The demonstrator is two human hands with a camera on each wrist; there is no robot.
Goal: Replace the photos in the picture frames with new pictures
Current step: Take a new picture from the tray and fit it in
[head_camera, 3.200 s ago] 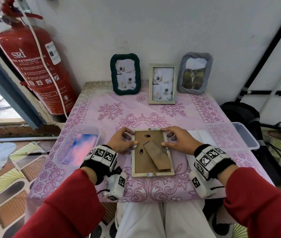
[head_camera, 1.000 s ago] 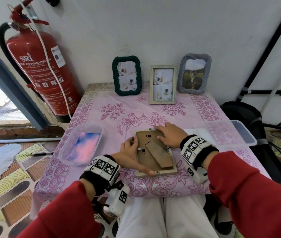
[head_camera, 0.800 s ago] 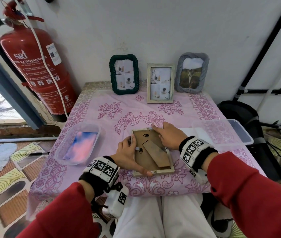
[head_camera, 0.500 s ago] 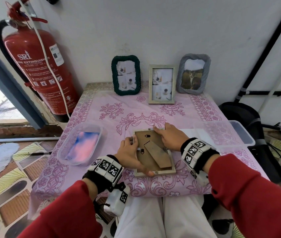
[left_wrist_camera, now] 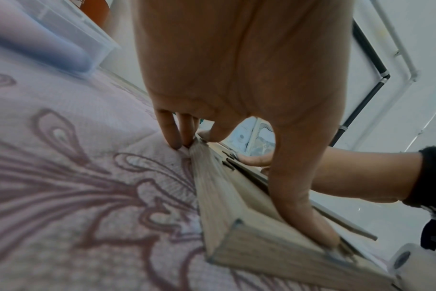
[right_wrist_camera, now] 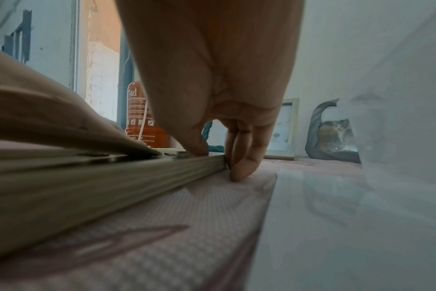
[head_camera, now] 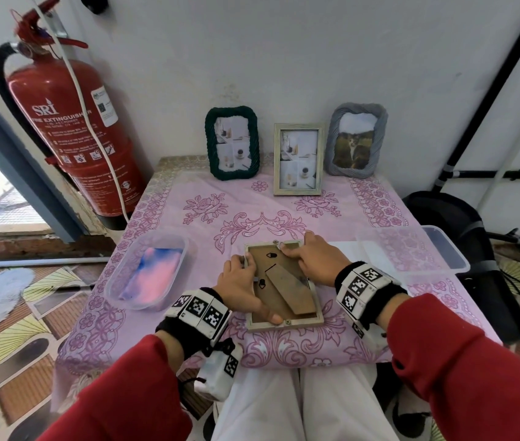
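The wooden frame (head_camera: pixel 284 286) lies face down on the pink cloth (head_camera: pixel 207 205), at the near middle of the table. The left hand (head_camera: pixel 239 286) holds its left edge, thumb stretched to the near rail and fingers curled at the far left corner. The right hand (head_camera: pixel 311 259) pinches the far right corner, thumb on the rail near a small clip (head_camera: pixel 275 241). I think a stiff clip can slip under the thumb, the frame can slide on the soft cloth, and hard pressing on the backboard (head_camera: pixel 279 281) may crack the glass below
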